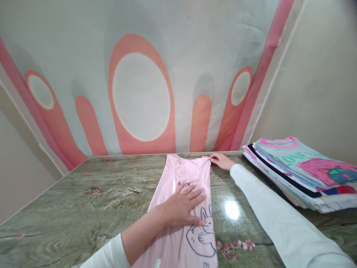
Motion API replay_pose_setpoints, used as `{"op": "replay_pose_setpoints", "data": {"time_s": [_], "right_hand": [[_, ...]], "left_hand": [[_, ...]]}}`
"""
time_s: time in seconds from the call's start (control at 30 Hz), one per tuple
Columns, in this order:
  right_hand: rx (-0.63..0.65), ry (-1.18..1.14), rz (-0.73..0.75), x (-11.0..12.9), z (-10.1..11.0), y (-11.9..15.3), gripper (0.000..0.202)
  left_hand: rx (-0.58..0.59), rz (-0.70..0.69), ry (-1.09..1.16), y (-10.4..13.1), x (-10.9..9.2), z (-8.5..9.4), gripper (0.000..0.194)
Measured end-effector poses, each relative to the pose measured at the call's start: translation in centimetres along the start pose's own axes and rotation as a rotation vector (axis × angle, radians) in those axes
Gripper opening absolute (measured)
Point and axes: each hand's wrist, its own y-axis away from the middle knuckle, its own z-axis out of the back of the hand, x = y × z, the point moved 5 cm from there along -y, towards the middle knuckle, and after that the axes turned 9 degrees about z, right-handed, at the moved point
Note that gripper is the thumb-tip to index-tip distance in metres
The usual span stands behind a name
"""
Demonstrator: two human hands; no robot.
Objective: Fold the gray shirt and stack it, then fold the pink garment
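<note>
A pink shirt [192,169] with a dark rabbit line drawing lies lengthwise on the wood-patterned table [117,208], its far end near the table's back edge. My left hand [182,204] rests flat on the middle of the shirt, fingers spread. At the shirt's far right corner, my right hand [221,160] pinches the fabric between thumb and fingers. The near end of the shirt runs out of the bottom of the view, partly behind my left forearm.
A stack of folded clothes [295,171], topped by a grey shirt with pink trim, stands at the table's right side. Behind the table rises a wall hanging [184,56] with orange and pink shapes. Small printed flowers [237,247] mark the tabletop.
</note>
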Motion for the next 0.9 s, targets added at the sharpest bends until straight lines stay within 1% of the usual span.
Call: {"op": "replay_pose_setpoints", "data": {"time_s": [0.13, 0.23, 0.33, 0.4, 0.47, 0.57, 0.67, 0.77, 0.9], "right_hand": [[0.010, 0.000, -0.078, -1.3, 0.5, 0.0, 0.013], [-0.011, -0.013, -0.112, -2.0, -0.1, -0.7, 0.017], [-0.041, -0.055, -0.142, -2.3, -1.0, -1.4, 0.025], [-0.041, -0.091, -0.157, -2.2, -1.4, -1.4, 0.027], [-0.028, -0.119, -0.162, -1.9, -1.5, -1.2, 0.023], [-0.021, -0.137, -0.161, -1.3, -1.1, -1.0, 0.011], [-0.030, -0.163, -0.178, -0.8, -0.6, -1.2, 0.010], [-0.039, -0.224, -0.232, -0.7, -0.7, -1.8, 0.010], [-0.077, -0.286, -0.333, -0.8, -1.6, -2.2, 0.008]], "left_hand": [[0.024, -0.044, -0.002, -0.2, 0.8, 0.7, 0.072], [0.020, -0.016, -0.010, -0.2, 0.7, 0.7, 0.071], [-0.001, 0.040, -0.013, 0.0, 0.4, 0.3, 0.069], [-0.003, 0.061, -0.011, 0.2, 0.1, -0.1, 0.067], [-0.001, 0.070, -0.013, 0.3, 0.0, -0.4, 0.065], [-0.010, 0.075, -0.027, 0.3, 0.1, -0.5, 0.063], [-0.018, 0.074, -0.039, 0.2, 0.1, -0.7, 0.064], [-0.029, 0.071, -0.038, 0.1, 0.1, -0.8, 0.065], [-0.045, 0.087, -0.029, 0.2, -0.1, -0.6, 0.063]]}}
